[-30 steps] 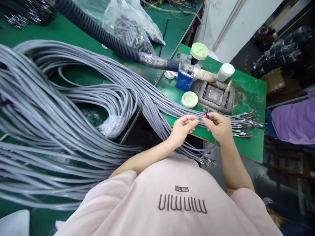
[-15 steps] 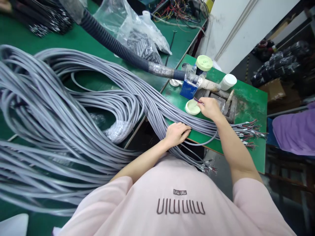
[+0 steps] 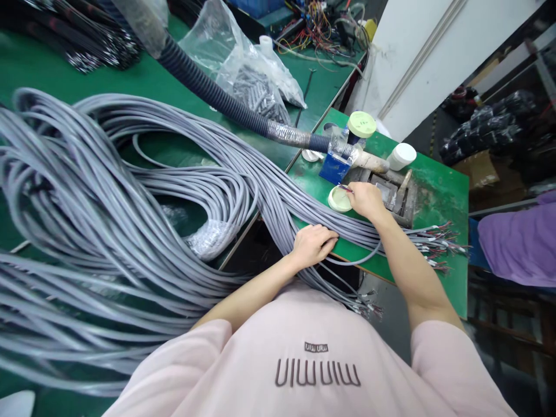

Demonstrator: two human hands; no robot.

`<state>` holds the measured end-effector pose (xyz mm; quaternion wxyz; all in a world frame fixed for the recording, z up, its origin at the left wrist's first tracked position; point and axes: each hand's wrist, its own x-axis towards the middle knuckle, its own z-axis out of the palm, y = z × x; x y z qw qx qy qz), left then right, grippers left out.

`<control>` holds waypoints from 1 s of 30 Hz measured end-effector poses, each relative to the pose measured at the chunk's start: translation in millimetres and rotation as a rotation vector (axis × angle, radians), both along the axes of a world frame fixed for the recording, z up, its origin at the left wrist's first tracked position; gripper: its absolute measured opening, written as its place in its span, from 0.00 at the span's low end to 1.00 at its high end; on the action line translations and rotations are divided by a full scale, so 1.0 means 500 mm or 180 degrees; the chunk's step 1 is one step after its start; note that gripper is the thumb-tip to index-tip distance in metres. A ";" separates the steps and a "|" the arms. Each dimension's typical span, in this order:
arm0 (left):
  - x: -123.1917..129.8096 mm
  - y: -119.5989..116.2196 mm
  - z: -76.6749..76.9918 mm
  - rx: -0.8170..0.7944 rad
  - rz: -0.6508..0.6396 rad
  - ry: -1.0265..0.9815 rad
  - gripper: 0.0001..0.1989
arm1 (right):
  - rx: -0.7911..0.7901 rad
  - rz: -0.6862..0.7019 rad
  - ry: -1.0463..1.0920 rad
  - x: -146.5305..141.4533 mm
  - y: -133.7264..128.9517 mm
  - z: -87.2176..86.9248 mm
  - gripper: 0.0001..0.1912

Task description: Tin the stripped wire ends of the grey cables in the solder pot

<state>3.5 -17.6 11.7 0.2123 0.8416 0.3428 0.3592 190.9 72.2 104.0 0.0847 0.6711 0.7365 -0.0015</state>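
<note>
A thick bundle of grey cables [image 3: 243,156] runs across to the right, its stripped ends [image 3: 438,243] showing red, black and white wires. My left hand [image 3: 313,244] is curled over the near edge of this bundle, fingers together; what lies under them is partly hidden. My right hand [image 3: 366,200] is closed around the end of a grey cable, and its thin coloured wires [image 3: 344,187] poke out to the left. Those wires are over the rim of a small, pale, round tub [image 3: 340,198]. One grey cable [image 3: 362,260] loops below the bundle between my hands.
A ribbed hose [image 3: 208,92] reaches over the bench to a blue box [image 3: 335,167]. Beyond my right hand sits a grimy metal device [image 3: 393,194], with a white tub [image 3: 402,156] and a lidded jar [image 3: 361,124] nearby. A person's purple sleeve [image 3: 516,243] shows at right.
My right hand has shifted slightly left and closer to the tub, with the wires now nearer its rim. My left hand stays on the bundle. The whole view has tilted slightly.
</note>
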 end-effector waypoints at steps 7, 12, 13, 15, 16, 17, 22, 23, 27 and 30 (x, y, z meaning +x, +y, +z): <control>0.001 0.000 0.001 -0.0078 -0.0021 0.0026 0.11 | 0.0414 -0.0327 0.0072 0.098 -0.013 0.028 0.16; 0.003 -0.004 0.002 -0.0041 0.0020 -0.0058 0.09 | 0.0587 -0.0917 -0.0011 0.202 -0.021 0.021 0.18; 0.004 -0.005 0.002 -0.0009 0.0037 -0.0080 0.09 | 0.0544 -0.1047 -0.0040 0.216 -0.023 0.018 0.18; 0.006 -0.005 0.000 0.0044 0.0062 -0.0082 0.08 | 0.0497 -0.1226 -0.0074 0.236 -0.025 0.014 0.17; 0.007 -0.005 -0.002 0.0057 0.0080 -0.0111 0.08 | 0.0496 -0.1277 -0.0079 0.241 -0.025 0.011 0.17; 0.007 -0.004 -0.003 0.0064 0.0082 -0.0121 0.08 | 0.0508 -0.1303 -0.0077 0.245 -0.026 0.009 0.17; 0.004 -0.004 -0.004 0.0043 0.0052 -0.0100 0.08 | 0.0432 -0.1380 -0.0086 0.250 -0.027 0.000 0.18; 0.003 -0.005 -0.004 0.0030 0.0047 -0.0095 0.08 | 0.0401 -0.1386 -0.0095 0.250 -0.026 -0.003 0.19; 0.001 -0.005 -0.004 -0.0009 0.0048 -0.0096 0.08 | 0.0291 -0.1400 -0.0139 0.249 -0.021 -0.010 0.19; 0.002 -0.005 -0.005 0.0013 0.0051 -0.0106 0.09 | 0.0252 -0.1404 -0.0177 0.247 -0.017 -0.012 0.19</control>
